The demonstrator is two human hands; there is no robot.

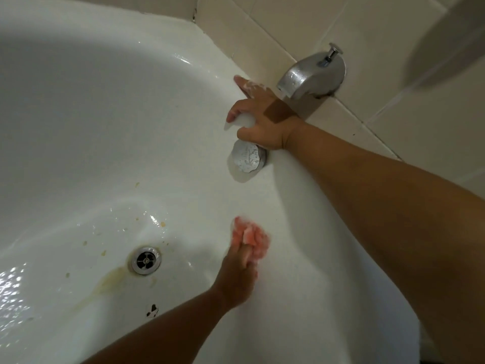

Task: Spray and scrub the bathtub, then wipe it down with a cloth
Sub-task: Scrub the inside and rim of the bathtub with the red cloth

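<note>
Bathtub (pixel 105 127) is white and wet, lying under a tiled wall (pixel 367 35). The fingers of the left hand (pixel 236 277) grip a pink sponge (pixel 252 235), blurred, against the tub's end wall, right of the drain (pixel 146 260). The right hand (pixel 262 122) rests open and soapy on this wall, between the metal spout (pixel 312 77) and the round overflow cap (pixel 246 156). Yellowish stains (pixel 110 282) lie beside the drain.

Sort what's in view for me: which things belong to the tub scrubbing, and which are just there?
In the job:
bathtub
pink scrubber, gripped in the left hand
right hand, soapy, braced on the wall of the tub
yellowish stains beside the drain

Just there:
tub spout
chrome overflow cap
wall tiles
</note>
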